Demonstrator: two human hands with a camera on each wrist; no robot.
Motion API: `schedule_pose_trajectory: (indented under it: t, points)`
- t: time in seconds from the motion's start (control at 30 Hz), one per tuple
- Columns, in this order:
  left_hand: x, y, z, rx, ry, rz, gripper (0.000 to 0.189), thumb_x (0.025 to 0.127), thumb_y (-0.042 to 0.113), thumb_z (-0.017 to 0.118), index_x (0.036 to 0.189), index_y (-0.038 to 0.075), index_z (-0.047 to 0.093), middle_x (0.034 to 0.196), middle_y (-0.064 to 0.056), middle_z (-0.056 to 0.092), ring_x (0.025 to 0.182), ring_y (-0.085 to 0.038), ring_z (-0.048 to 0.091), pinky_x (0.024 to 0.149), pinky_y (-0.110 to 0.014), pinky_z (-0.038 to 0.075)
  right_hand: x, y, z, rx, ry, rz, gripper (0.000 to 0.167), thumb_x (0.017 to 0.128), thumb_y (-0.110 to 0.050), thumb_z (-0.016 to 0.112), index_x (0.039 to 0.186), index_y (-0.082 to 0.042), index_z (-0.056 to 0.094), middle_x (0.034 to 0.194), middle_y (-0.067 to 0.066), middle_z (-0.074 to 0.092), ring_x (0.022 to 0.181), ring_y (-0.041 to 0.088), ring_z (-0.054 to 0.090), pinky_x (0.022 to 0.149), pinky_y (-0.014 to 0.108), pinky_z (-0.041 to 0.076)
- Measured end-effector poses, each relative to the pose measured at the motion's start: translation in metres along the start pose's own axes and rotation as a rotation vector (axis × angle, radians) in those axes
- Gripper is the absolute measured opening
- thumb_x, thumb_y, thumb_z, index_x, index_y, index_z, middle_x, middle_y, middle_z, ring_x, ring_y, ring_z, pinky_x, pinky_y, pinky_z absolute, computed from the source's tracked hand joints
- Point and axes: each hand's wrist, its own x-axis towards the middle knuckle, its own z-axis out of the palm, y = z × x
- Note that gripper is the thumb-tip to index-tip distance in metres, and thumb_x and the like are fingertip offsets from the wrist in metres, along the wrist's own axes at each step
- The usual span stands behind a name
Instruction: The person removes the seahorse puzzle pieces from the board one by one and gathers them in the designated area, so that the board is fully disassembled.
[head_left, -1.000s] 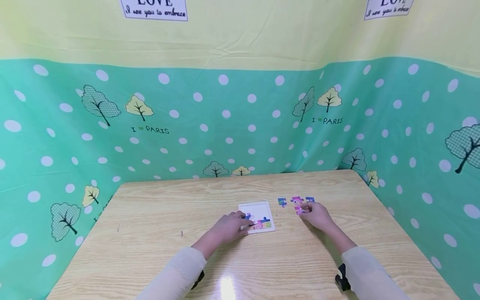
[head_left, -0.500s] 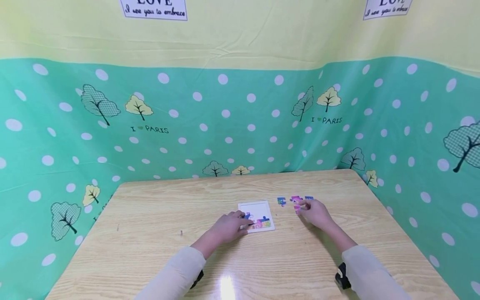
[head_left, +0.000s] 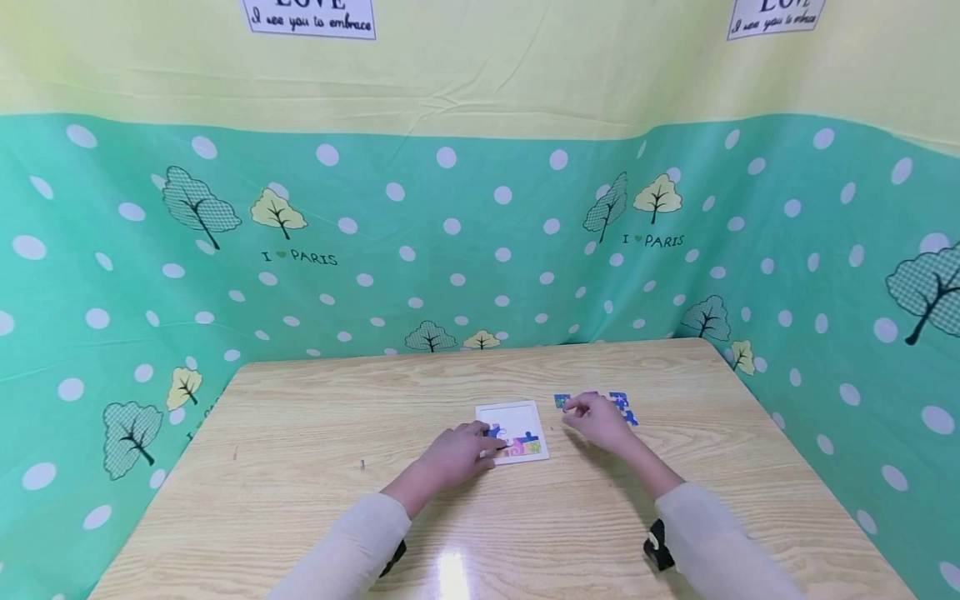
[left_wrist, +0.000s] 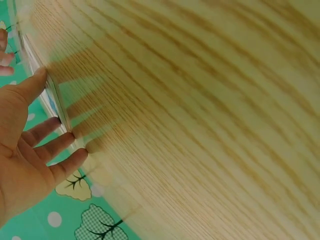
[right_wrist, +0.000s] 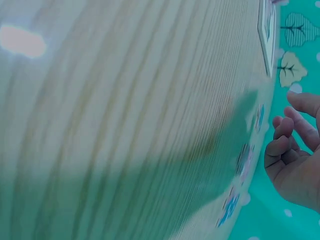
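A small white puzzle frame lies on the table, with several colourful jigsaw pieces fitted along its lower part. My left hand rests at its left side, fingers nearly straight, touching the frame's edge and the pieces inside. Right of the frame, my right hand hovers above loose pieces, its fingers bent. Whether a piece sits between its fingertips is unclear. In the right wrist view, this hand is off the table. Blue pieces show beside it, another blue piece at its fingertips; it covers most of the pink one.
The wooden table has a tiny dark scrap left of the frame. A green dotted curtain hangs behind and at the sides of the table. A bright light reflection shows near the front.
My right hand has moved left from the pink pieces towards the frame, uncovering blue pieces on its right. The lower pink piece is out of sight now. My left hand stays in place.
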Motion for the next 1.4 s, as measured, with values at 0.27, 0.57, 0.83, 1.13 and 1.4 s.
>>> schedule_pose_trajectory:
  t: [0.27, 0.57, 0.83, 1.13, 1.4]
  points:
    - [0.000, 0.000, -0.001, 0.000, 0.008, -0.001, 0.035, 0.093, 0.036, 0.056, 0.127, 0.031, 0.058, 0.133, -0.010, 0.054, 0.119, -0.028, 0.055, 0.091, -0.048, 0.050, 0.005, -0.016, 0.022, 0.045, -0.029, -0.013, 0.024, 0.083, -0.011, 0.068, 0.105, -0.003, 0.067, 0.083, 0.006, 0.060, 0.066, 0.013, 0.051, 0.052, 0.022, 0.045]
    - [0.001, -0.001, 0.001, 0.006, -0.003, -0.005, 0.036, 0.093, 0.038, 0.055, 0.127, 0.031, 0.058, 0.134, -0.010, 0.053, 0.119, -0.028, 0.054, 0.091, -0.048, 0.050, 0.008, -0.031, 0.039, 0.063, -0.080, -0.050, 0.022, 0.083, -0.014, 0.068, 0.103, -0.005, 0.068, 0.081, 0.003, 0.059, 0.068, 0.013, 0.050, 0.055, 0.024, 0.044]
    - [-0.001, 0.001, -0.001, 0.008, 0.009, 0.004, 0.035, 0.092, 0.036, 0.057, 0.126, 0.028, 0.059, 0.132, -0.010, 0.054, 0.117, -0.029, 0.055, 0.089, -0.048, 0.051, 0.013, -0.040, 0.058, 0.056, -0.112, -0.095, 0.020, 0.084, -0.012, 0.067, 0.102, -0.005, 0.068, 0.080, 0.003, 0.059, 0.067, 0.012, 0.050, 0.055, 0.022, 0.044]
    - [0.000, -0.001, 0.002, 0.015, 0.038, 0.031, 0.037, 0.091, 0.034, 0.059, 0.127, 0.028, 0.059, 0.129, -0.010, 0.056, 0.113, -0.028, 0.058, 0.083, -0.047, 0.053, 0.018, -0.049, 0.074, 0.072, -0.203, -0.091, 0.022, 0.087, -0.012, 0.063, 0.107, -0.002, 0.065, 0.079, 0.004, 0.055, 0.054, 0.009, 0.051, 0.048, 0.020, 0.044]
    - [0.000, -0.002, 0.002, 0.019, 0.050, 0.041, 0.037, 0.091, 0.035, 0.059, 0.127, 0.028, 0.058, 0.128, -0.010, 0.057, 0.112, -0.028, 0.058, 0.082, -0.047, 0.054, 0.022, -0.047, 0.082, 0.043, -0.212, -0.090, 0.024, 0.084, -0.011, 0.066, 0.107, -0.003, 0.065, 0.078, 0.004, 0.053, 0.051, 0.008, 0.050, 0.050, 0.019, 0.044]
